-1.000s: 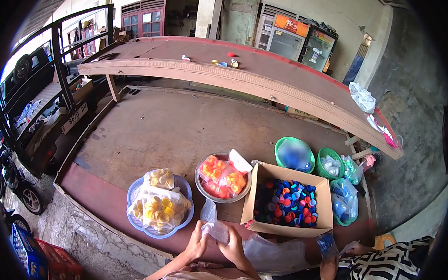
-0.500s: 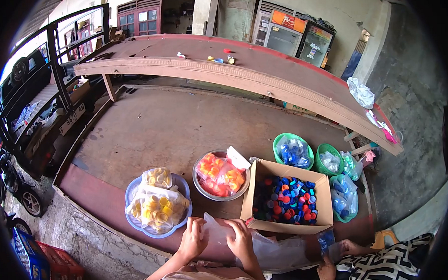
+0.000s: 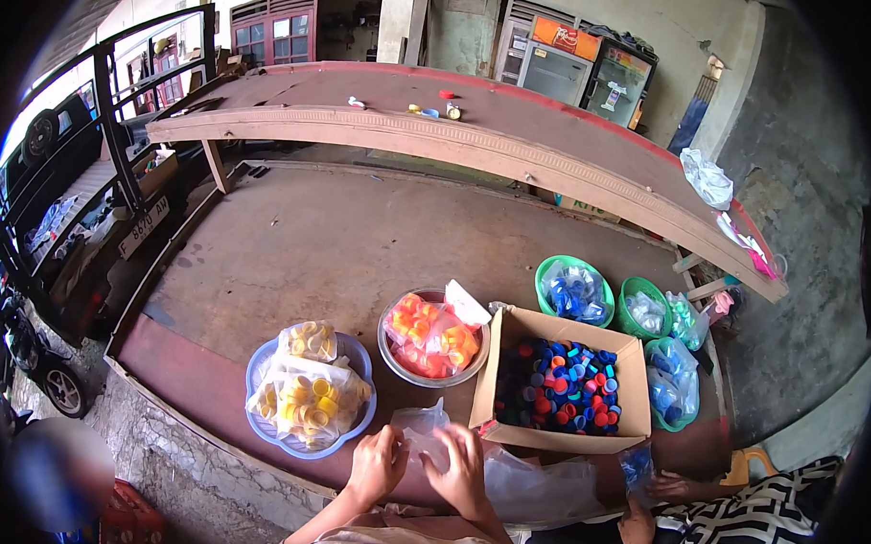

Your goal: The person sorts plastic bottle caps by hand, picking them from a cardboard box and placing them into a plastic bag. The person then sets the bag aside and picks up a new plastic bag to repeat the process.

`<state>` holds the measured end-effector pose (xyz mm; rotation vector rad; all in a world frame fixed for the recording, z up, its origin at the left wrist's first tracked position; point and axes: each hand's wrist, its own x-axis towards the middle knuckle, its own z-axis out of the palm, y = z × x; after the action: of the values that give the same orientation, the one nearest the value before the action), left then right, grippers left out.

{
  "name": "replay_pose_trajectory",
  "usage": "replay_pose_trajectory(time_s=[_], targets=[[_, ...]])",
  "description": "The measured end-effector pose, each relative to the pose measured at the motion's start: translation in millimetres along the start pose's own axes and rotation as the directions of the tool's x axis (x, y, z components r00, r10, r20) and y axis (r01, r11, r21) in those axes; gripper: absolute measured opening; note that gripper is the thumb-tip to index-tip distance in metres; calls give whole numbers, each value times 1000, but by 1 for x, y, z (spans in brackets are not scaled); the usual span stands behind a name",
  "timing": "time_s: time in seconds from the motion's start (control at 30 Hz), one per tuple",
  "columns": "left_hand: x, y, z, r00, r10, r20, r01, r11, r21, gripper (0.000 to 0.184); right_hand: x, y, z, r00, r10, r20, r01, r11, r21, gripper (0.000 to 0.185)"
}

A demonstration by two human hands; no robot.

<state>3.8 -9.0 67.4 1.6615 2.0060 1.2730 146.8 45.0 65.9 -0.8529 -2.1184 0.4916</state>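
A clear plastic bag (image 3: 423, 422) stands up between my two hands at the table's front edge. My left hand (image 3: 377, 466) pinches its left side with curled fingers. My right hand (image 3: 459, 471) is at its other side, thumb and fingers apart. To the left is a blue basket (image 3: 255, 419) with bagged yellow caps (image 3: 311, 403). Beyond my hands, a metal bowl (image 3: 400, 367) contains bagged orange caps (image 3: 444, 334). Right of them, a cardboard box (image 3: 561, 438) holds loose blue and red bottle caps (image 3: 559, 383). Clear plastic sheeting (image 3: 539, 484) lies below the box.
Green baskets (image 3: 607, 290) with bagged caps stand right of the box. A co-worker's hands (image 3: 645, 514) hold a blue-and-clear bag (image 3: 638, 464) at lower right. A raised wooden shelf (image 3: 431, 143) spans the table's far side. Red crates (image 3: 132, 522) stand on the floor at left.
My right hand's fingers have spread from their pinch, and the bag's top has shifted right and lower. A blurred shape now covers the blue crate at lower left.
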Motion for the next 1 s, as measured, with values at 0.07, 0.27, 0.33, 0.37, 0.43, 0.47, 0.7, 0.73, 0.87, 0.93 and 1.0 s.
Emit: replay_pose_trajectory(time_s=[0.07, 0.27, 0.33, 0.37, 0.43, 0.47, 0.7, 0.73, 0.87, 0.93, 1.0], targets=[[0, 1, 4, 1000, -5, -26, 3, 997, -73, 15, -13, -7, 7, 987, -112, -113, 127, 984, 128, 21], [-1, 4, 0, 999, -39, -9, 36, 978, -206, 17, -8, -1, 12, 983, 48, 178, -62, 995, 75, 19], [-4, 5, 3, 999, 4, 36, 2, 984, -178, 16, -17, 10, 19, 950, 109, 292, -112, 994, -9, 19], [-4, 6, 6, 998, 27, 57, -17, 986, -166, 15, -19, 15, 20, 928, 141, 345, -130, 990, -55, 20], [-5, 2, 9, 993, 82, 91, -78, 996, -42, 23, -9, 10, 12, 951, 155, 266, -147, 988, -47, 20], [-4, 2, 9, 989, 105, 108, -106, 994, 0, 23, -6, 8, 9, 961, 161, 226, -156, 987, -42, 21], [-10, 2, 15, 987, 35, 157, -20, 995, -93, 25, -20, 16, 17, 946, 91, 310, -40, 985, -168, 29], [-11, -2, 16, 992, 63, 112, -50, 991, -122, 25, -21, 17, 17, 936, 85, 342, -25, 984, -176, 31], [-6, -11, 3, 972, 218, 83, -209, 972, -103, 41, -13, 10, 10, 924, 155, 351, -127, 987, -100, 29], [-2, -9, -4, 922, 345, 177, -310, 930, -199, 79, -9, 14, 6, 928, 163, 336, -171, 985, -6, 28], [0, -1, -1, 884, 397, 246, -370, 917, -152, 97, -10, 17, 6, 926, 130, 355, -153, 987, 38, 32]])
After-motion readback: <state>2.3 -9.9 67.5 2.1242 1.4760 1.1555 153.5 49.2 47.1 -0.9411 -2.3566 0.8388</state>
